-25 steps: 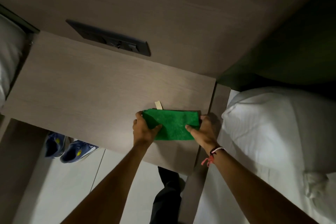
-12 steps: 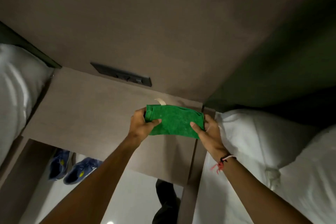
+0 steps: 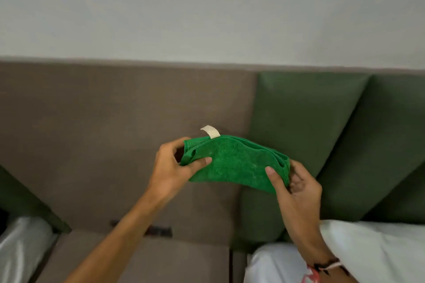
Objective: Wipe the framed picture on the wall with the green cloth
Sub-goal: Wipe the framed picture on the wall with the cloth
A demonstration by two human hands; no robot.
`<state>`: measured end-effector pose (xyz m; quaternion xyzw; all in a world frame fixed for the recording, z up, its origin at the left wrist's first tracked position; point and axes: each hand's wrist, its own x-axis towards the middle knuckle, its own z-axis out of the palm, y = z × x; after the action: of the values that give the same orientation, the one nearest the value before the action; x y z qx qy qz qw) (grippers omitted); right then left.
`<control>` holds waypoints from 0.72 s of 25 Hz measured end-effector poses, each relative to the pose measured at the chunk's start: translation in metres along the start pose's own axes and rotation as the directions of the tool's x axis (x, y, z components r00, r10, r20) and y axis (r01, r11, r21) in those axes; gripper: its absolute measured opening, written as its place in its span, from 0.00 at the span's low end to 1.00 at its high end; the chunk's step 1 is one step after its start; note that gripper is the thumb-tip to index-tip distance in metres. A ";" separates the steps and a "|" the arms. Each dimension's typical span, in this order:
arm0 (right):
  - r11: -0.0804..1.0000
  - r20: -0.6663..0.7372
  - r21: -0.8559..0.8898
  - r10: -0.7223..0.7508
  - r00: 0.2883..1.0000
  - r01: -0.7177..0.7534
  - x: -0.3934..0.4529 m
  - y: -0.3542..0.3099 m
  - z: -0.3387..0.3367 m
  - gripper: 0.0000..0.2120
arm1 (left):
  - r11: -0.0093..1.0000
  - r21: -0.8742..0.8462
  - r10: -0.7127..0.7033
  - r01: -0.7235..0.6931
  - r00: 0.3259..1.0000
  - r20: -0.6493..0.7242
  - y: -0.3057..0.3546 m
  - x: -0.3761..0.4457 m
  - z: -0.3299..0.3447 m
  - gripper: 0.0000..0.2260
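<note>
So the view has swung way up from a second ago: the pale wall (image 3: 207, 7) now fills the whole top half, where before it was all wooden nightstand top and shoes on the floor. Below the wall runs the brown headboard panel (image 3: 103, 133), with green padded panels (image 3: 299, 122) to its right. The nightstand (image 3: 149, 262) is just a sliver along the bottom edge now, white pillows (image 3: 379, 250) at the bottom right corner.

The green cloth (image 3: 234, 163) is off the nightstand, where it lay a second ago, and held up in the air in front of the headboard, folded, its little white tag (image 3: 211, 132) sticking up. Left hand (image 3: 170, 170) pinches its left end, thumb on the front. Right hand (image 3: 296, 186) grips the right end the same way.

No framed picture in sight yet, so I'd guess wiping hasn't started and they're only looking for it.
</note>
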<state>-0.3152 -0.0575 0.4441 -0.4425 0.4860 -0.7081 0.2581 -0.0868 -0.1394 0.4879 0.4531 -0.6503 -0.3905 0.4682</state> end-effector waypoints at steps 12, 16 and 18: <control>0.819 -0.313 -0.090 -0.564 0.764 0.567 0.165 -0.318 -0.145 0.13 | 0.778 -0.205 0.617 -0.594 0.784 0.069 0.353 0.094 0.098 0.19; 0.767 -0.342 -0.087 -0.622 0.704 0.636 0.219 -0.397 -0.191 0.11 | 0.685 -0.212 0.717 -0.697 0.696 0.026 0.437 0.120 0.149 0.16; 0.755 -0.348 -0.114 -0.639 0.686 0.646 0.245 -0.434 -0.209 0.08 | 0.630 -0.147 0.772 -0.762 0.635 0.017 0.471 0.129 0.168 0.20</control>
<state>-0.5870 0.0142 0.9054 -0.4424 0.3333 -0.8269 -0.0974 -0.3734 -0.1146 0.9173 0.0875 -0.7729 -0.2116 0.5917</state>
